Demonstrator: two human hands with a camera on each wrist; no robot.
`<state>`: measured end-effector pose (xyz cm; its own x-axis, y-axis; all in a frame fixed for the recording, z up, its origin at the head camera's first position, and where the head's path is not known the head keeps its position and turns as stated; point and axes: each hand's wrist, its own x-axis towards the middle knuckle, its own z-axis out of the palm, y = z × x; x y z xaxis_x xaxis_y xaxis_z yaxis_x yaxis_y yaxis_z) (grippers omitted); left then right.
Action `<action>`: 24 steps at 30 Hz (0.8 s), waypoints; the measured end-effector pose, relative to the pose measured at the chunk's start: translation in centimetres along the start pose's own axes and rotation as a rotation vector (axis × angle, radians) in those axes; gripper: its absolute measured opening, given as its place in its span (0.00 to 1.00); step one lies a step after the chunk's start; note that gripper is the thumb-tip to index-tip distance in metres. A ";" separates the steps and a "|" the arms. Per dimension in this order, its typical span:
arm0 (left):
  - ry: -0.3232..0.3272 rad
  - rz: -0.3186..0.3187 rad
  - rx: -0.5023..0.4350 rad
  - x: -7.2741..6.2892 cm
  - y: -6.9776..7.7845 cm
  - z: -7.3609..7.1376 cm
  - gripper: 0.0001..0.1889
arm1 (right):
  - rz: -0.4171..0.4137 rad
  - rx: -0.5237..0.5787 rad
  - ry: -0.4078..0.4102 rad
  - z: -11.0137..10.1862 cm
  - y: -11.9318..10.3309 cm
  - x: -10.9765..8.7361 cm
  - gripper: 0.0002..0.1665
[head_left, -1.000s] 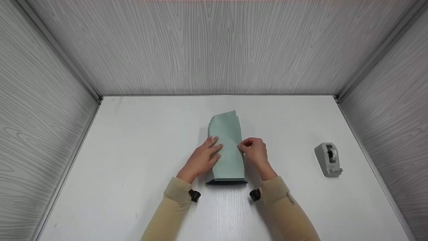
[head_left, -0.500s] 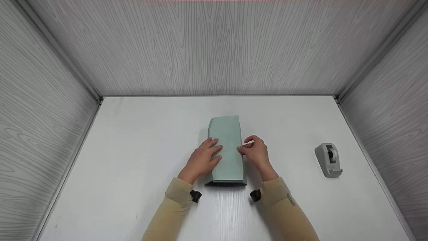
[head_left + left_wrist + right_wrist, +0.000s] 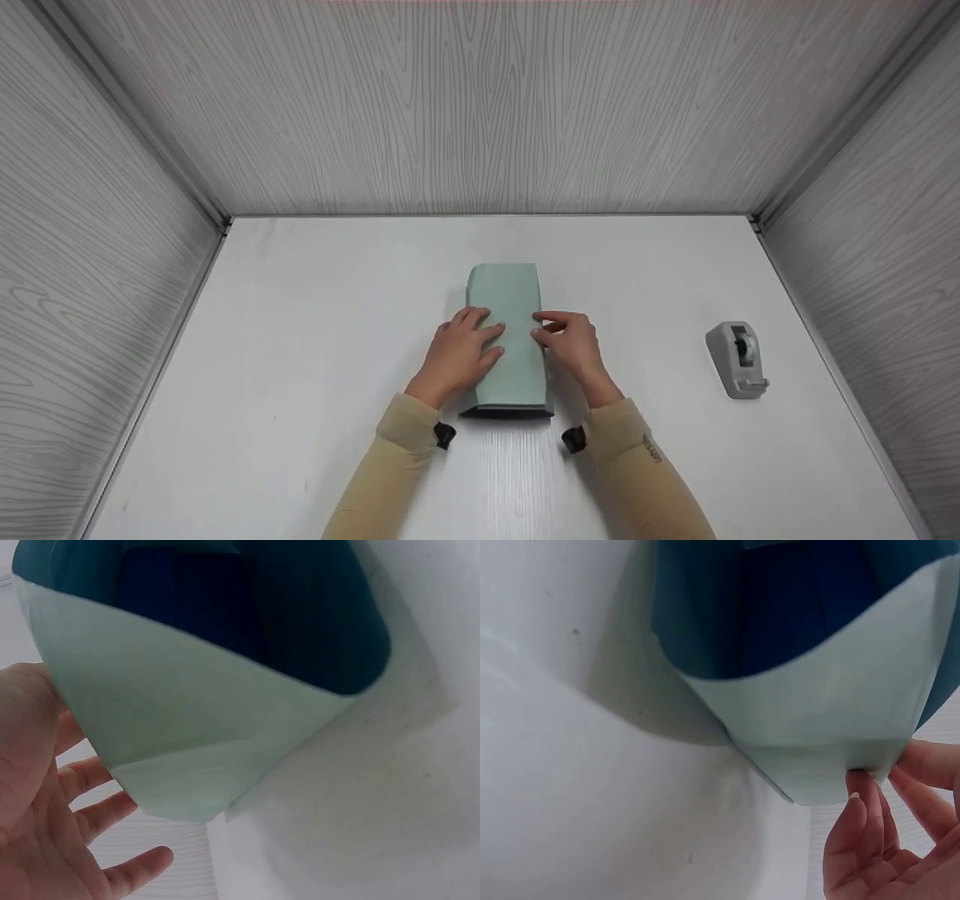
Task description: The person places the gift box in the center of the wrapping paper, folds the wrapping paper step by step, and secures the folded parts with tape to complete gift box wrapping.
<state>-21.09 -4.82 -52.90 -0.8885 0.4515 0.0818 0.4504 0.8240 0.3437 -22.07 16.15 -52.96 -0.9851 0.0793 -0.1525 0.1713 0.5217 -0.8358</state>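
A sheet of pale green paper (image 3: 514, 367) lies on the table, folded into a long sleeve with its near end open. Through that opening, in both wrist views, a dark blue interior (image 3: 780, 611) shows; whether a separate object lies inside cannot be told. My left hand (image 3: 457, 349) rests on the sleeve's left side with its fingers spread over the top. At the right edge my right hand (image 3: 576, 345) pinches the paper, thumb on the top face. In the right wrist view its bent fingers (image 3: 866, 799) press against the sleeve's side.
A grey tape dispenser (image 3: 739, 360) stands on the right of the white table (image 3: 337, 322). Grey wood-grain panels (image 3: 480, 112) border the table at the back and both sides. Black wrist cameras (image 3: 574, 439) sit at the sleeve cuffs.
The sheet's slanted far edge has come down and straightened. My right hand's index finger lifted, then came down on the edge farther back. The left hand has shifted slightly right.
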 end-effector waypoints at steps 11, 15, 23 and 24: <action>-0.063 -0.050 -0.066 0.2 0.0 -0.2 0.24 | -0.045 0.028 -0.060 -0.3 0.2 -0.2 0.20; -0.079 -0.059 -0.075 0.1 0.0 -0.2 0.25 | -0.072 0.037 -0.125 -1.1 0.6 -0.4 0.22; -0.082 -0.063 -0.099 0.1 0.0 -0.3 0.25 | -0.100 0.003 -0.081 -5.0 2.3 -1.5 0.24; -0.082 -0.064 -0.101 0.0 0.0 -0.3 0.25 | -0.101 -0.003 -0.061 -5.6 2.6 -1.6 0.23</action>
<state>-21.18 -4.92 -52.65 -0.9032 0.4288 -0.0182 0.3782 0.8153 0.4385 -20.09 22.13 -51.88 -0.9947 -0.0256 -0.0997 0.0713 0.5267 -0.8471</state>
